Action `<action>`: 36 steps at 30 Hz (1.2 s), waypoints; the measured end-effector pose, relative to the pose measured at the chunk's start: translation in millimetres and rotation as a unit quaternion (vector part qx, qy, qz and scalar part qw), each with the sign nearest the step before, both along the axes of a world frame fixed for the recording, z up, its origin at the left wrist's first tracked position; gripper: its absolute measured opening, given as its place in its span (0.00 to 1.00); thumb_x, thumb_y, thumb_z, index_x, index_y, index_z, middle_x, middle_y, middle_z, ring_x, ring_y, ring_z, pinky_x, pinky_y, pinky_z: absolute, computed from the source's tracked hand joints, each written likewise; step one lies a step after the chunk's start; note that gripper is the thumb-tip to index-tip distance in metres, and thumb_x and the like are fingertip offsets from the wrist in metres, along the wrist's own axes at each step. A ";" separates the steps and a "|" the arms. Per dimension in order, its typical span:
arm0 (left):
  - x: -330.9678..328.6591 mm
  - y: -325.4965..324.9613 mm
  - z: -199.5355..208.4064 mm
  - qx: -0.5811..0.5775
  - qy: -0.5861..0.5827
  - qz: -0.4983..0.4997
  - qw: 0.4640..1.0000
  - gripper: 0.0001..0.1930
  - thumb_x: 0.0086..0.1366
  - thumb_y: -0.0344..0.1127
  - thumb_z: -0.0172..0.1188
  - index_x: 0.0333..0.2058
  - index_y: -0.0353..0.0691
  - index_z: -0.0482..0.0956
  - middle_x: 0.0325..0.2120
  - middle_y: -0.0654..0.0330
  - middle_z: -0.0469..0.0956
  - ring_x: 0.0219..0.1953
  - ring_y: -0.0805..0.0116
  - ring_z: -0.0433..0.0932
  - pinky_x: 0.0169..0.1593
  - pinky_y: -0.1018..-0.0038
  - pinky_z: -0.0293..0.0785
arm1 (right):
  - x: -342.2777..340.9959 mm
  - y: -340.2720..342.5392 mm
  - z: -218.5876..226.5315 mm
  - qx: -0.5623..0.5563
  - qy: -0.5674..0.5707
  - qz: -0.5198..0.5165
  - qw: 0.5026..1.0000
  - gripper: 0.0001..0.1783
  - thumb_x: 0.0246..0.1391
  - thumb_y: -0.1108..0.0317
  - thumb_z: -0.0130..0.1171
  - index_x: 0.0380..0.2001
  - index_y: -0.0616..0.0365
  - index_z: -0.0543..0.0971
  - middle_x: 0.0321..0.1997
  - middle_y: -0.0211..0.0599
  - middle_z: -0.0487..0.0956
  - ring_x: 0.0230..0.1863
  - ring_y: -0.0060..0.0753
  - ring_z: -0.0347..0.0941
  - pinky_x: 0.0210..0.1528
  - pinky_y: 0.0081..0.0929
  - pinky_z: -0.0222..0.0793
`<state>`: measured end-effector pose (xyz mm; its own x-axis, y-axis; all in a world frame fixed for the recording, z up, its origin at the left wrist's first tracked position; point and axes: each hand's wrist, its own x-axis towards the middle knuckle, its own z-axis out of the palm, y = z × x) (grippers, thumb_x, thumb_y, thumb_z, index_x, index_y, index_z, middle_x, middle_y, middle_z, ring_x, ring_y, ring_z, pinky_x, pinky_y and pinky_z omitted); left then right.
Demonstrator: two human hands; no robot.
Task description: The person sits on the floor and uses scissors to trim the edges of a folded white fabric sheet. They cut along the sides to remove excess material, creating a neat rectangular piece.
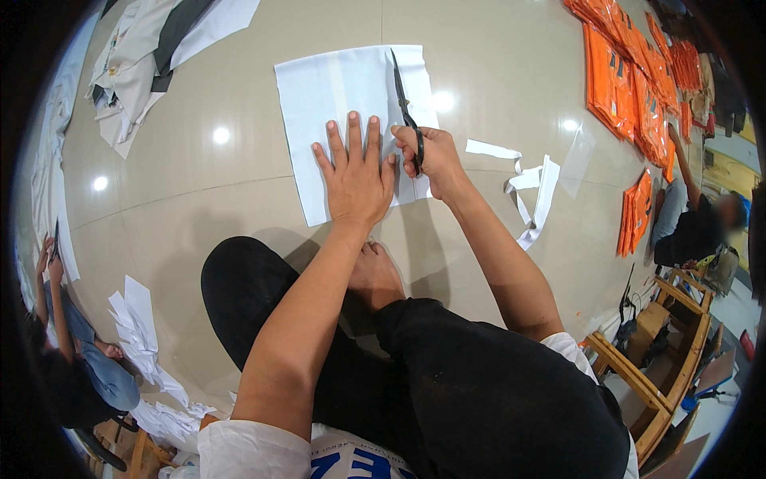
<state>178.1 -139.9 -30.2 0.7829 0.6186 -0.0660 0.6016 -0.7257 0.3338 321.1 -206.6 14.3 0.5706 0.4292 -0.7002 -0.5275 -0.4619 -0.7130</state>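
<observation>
A white fabric piece (307, 104) with a paler stripe lies flat on the tiled floor in front of me. My left hand (357, 180) presses on its lower middle, palm down and fingers spread. In my right hand (435, 160) is a pair of black scissors (401, 96), my fingers closed round the handles. The blades point away from me and lie over the fabric near its right edge. Whether the blades are parted is hard to make out. Narrow white offcut strips (533, 195) lie on the floor to the right of my right hand.
Orange packages in clear plastic (622, 80) are stacked at the far right, near a seated person (694, 219). A wooden frame (662, 383) stands at the lower right. White and dark cloth (144, 56) lies far left. Another person (80, 351) holds scissors at the left, beside white scraps (140, 327).
</observation>
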 end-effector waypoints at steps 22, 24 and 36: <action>-1.5 0.0 -0.7 0.007 -0.027 -0.001 1.000 0.35 0.80 0.54 0.45 0.80 0.53 0.54 0.81 0.53 0.47 0.81 0.36 0.40 0.77 0.31 0.34 | 10.9 8.8 0.2 0.008 -0.002 0.009 1.000 0.21 0.53 0.55 0.74 0.29 0.64 0.80 0.18 0.29 0.73 0.15 0.23 0.69 0.19 0.26 0.63; -1.1 -0.3 -0.6 0.000 -0.033 0.000 0.999 0.35 0.80 0.54 0.45 0.80 0.53 0.55 0.81 0.53 0.46 0.82 0.36 0.40 0.78 0.31 0.34 | 11.3 8.3 0.2 0.010 -0.003 0.008 1.000 0.20 0.53 0.56 0.74 0.29 0.64 0.79 0.18 0.29 0.73 0.15 0.23 0.69 0.19 0.26 0.63; -0.5 0.3 0.5 -0.005 -0.014 0.000 1.000 0.35 0.80 0.54 0.44 0.81 0.54 0.53 0.82 0.54 0.44 0.82 0.37 0.38 0.78 0.32 0.32 | 14.5 7.9 0.3 0.001 0.001 0.016 1.000 0.18 0.53 0.58 0.74 0.27 0.62 0.78 0.18 0.29 0.73 0.15 0.23 0.68 0.19 0.25 0.63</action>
<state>177.6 -139.6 -29.7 0.7849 0.6176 -0.0502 0.5914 -0.7224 0.3583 335.6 -198.7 14.6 0.5547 0.4495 -0.7002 -0.5139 -0.4768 -0.7132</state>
